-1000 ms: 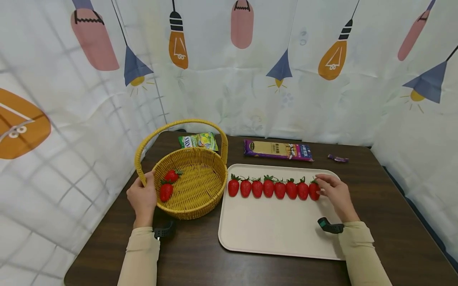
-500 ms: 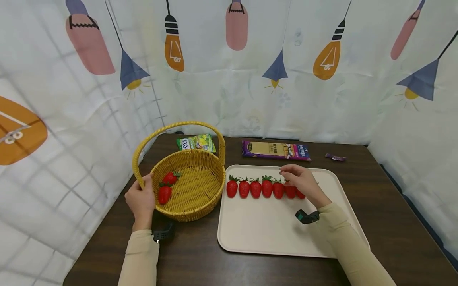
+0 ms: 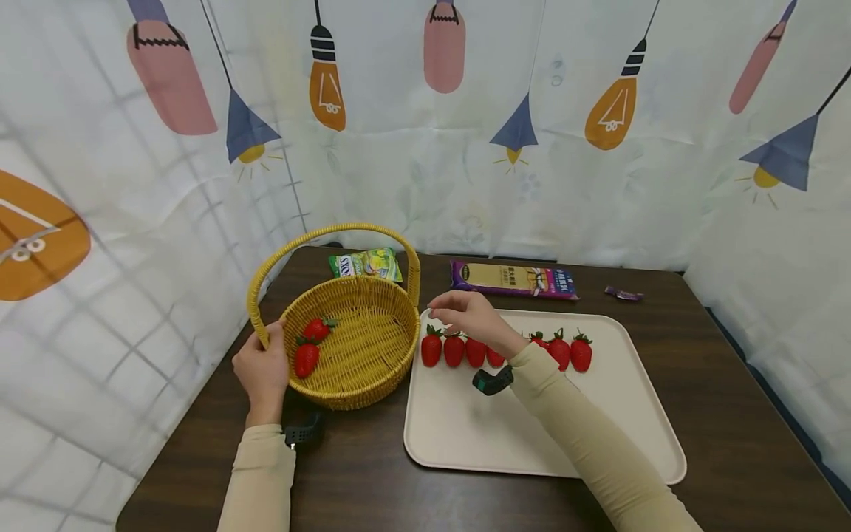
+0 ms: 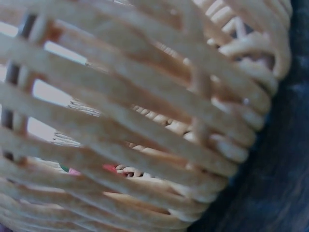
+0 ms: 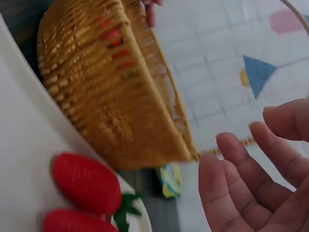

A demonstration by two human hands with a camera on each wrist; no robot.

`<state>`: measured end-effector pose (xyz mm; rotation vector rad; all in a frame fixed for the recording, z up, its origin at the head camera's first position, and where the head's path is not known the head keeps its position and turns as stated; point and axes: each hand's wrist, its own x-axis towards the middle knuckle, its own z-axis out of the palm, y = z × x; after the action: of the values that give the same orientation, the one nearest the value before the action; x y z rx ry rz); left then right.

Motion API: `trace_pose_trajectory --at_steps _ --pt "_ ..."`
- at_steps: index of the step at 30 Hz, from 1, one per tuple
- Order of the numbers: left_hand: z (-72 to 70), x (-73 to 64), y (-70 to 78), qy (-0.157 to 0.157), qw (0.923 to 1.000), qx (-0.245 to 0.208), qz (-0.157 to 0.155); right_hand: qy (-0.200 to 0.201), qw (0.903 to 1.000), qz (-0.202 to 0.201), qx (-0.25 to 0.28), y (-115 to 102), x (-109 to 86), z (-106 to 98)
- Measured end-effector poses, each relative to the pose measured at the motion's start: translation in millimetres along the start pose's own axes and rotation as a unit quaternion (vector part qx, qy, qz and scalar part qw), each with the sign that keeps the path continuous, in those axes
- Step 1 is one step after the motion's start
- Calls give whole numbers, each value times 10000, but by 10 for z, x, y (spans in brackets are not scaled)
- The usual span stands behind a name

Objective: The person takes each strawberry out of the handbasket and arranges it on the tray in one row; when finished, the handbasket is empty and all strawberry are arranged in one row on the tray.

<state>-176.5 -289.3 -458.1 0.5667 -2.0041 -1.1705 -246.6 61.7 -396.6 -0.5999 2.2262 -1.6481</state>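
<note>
A yellow woven basket with a tall arched handle stands on the left of the table. At its left side my left hand grips the rim near the foot of the handle. Two red strawberries lie inside. My right hand, holding nothing, hovers over the left end of a row of strawberries on a beige tray. The forearm hides the row's middle. In the right wrist view its fingers are spread and gently bent. The left wrist view is filled by the basket's weave.
Behind the basket lies a green snack bag. A purple packet rests beyond the tray, with a small purple wrapper to its right. A printed curtain closes off the back and sides of the dark table.
My right hand left the right end of the strawberry row and swept left over the tray, nearing the basket. My left hand and the basket stay in place.
</note>
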Motion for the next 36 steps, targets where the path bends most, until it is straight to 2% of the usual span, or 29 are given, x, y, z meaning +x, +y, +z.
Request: trace_pose_trajectory --at_steps 7,11,14,18,23,29,36 --pt "-2 6 11 -1 10000 28 -51 -313 9992 -136 -216 -218 298 372" --pt "-20 4 6 -49 9999 12 -89 -628 9972 -138 -376 -278 449 532" --pt "-37 -4 -3 -10 9999 15 -126 -955 9952 -29 -188 -288 559 645" --pt "-61 -22 -2 101 9998 7 -147 -1186 9920 89 414 -323 654 782" --pt "-59 -33 19 94 9999 7 -101 -1162 9906 133 715 -354 755 913" --pt "-27 -25 26 51 10000 71 -48 -1050 9889 404 966 -282 873 1051" --pt "-27 -26 31 -17 9999 58 -111 -755 9901 306 1141 -186 953 1256"
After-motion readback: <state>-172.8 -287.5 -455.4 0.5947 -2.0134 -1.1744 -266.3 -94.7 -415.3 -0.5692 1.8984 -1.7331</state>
